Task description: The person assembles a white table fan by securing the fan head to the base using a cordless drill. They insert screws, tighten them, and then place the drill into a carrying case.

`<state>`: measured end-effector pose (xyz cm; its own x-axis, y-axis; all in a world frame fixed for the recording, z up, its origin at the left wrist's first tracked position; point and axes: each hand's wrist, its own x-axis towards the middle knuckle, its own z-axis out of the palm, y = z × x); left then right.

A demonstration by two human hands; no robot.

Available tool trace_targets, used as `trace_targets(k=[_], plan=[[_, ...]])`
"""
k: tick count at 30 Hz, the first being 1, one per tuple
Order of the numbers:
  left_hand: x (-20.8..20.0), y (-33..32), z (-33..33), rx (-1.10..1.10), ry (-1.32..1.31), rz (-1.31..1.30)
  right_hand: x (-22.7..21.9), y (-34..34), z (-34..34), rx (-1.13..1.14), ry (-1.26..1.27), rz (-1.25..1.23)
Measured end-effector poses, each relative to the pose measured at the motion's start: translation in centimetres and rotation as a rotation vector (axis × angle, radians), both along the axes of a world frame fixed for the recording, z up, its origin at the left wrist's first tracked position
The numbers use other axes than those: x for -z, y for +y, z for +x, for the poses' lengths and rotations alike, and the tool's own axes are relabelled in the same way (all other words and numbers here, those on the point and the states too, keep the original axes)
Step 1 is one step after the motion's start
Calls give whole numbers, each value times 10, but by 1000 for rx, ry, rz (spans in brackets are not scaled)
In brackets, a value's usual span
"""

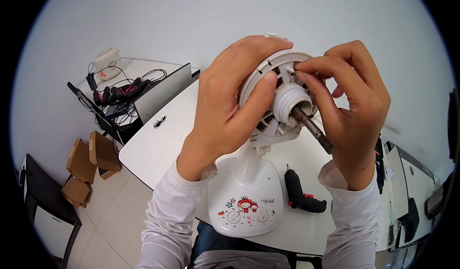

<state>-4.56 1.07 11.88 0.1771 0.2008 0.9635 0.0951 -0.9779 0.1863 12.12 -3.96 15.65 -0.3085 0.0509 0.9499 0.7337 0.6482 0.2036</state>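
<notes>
Fan head [286,98], just above the frame's centre, probably stiff, motor-heavy and brittle in its plastic, is best held by the rim [289,56], where the left hand [225,89] curls around it and the right hand [354,89] pinches, any held piece indistinct.

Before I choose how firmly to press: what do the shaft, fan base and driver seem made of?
Shaft: probably steel; dull brownish-grey, with a thread cut at its end.
Base: likely hard plastic; smooth, glossy white, with moulded curves.
Driver: likely plastic, black with red parts and a moulded-looking body; rubber covering is possible.
</notes>
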Motion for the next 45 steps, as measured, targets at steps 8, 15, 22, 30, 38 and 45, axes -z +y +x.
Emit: trace_targets(k=[8, 15, 22, 30, 38, 45], plan=[[0, 2, 1, 27, -16, 16, 1, 8, 3, -415, 187, -366], [2, 1, 5, 90, -71, -11, 1, 1, -1, -429, 243, -521], [0, -5, 9, 85, -56, -68, -4, -4, 1, -369, 231, -560], [-1, -5, 16, 124, -172, -61, -5, -2, 4, -408, 213, -556], [-1, -7, 5, 36, -41, -59, 3, -11, 22, -538, 262, -617], [0, -10, -1, 141, -54, -143, 76, -47, 101, 21, -166, -933]])
